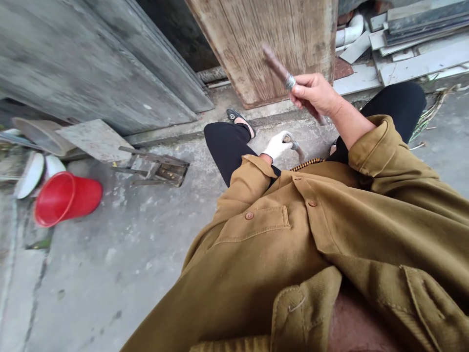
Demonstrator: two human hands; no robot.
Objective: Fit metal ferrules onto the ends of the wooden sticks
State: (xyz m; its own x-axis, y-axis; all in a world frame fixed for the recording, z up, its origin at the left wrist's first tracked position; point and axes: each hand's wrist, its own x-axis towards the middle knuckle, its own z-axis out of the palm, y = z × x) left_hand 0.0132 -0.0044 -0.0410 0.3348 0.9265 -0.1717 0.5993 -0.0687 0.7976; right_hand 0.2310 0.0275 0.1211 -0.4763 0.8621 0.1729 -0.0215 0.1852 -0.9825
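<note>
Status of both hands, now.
Left hand: white-gloved, closed, holding a wire-bound piece.
Right hand: bare, closed around a brown stick wrapped with wire.

Before the wooden board, the right hand grips a wire-wrapped stick, the gloved left hand a similar piece; left of the board, a red bucket.

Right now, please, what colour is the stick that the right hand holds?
Brown. The stick shows best in the head view, the only one.
</note>
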